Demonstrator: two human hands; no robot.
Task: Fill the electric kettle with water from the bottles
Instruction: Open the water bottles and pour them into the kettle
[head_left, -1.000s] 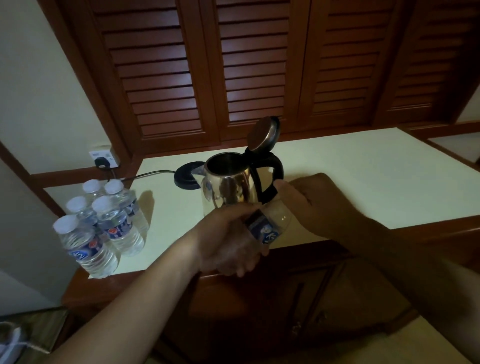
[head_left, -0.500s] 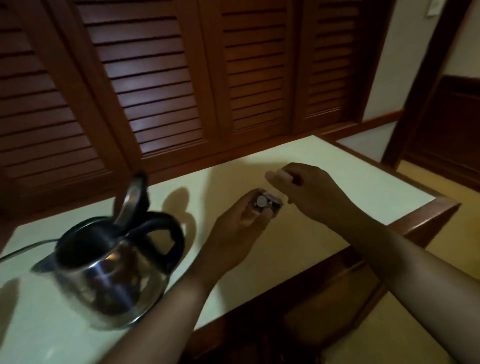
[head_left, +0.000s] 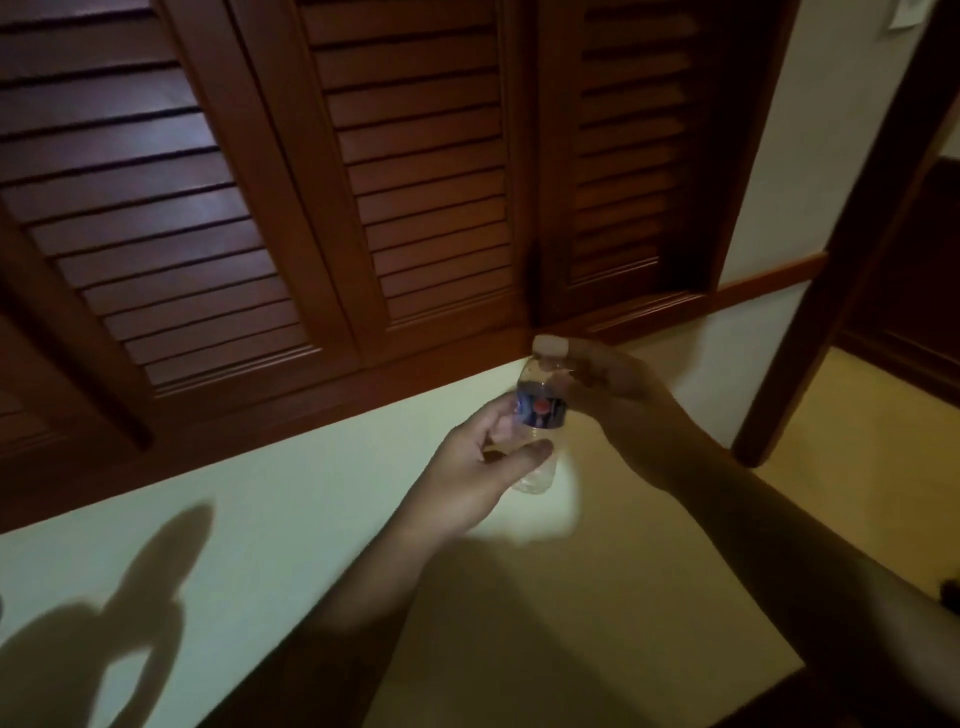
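The left hand (head_left: 478, 467) grips the small bottle (head_left: 540, 410) low down, upright above the bench (head_left: 260, 545); the right hand (head_left: 618, 395) pinches its top by the white cap (head_left: 549, 344); the kettle is out of sight; hold the bottle still and turn only the cap.

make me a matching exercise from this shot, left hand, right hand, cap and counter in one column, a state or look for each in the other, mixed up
Column one
1. left hand
2. right hand
3. cap
4. counter

Column two
a. white, on top of the bottle
b. pale surface below the bottle
c. grips the bottle's lower half
d. holds the bottle's top end

Pairs: 1-c, 2-d, 3-a, 4-b
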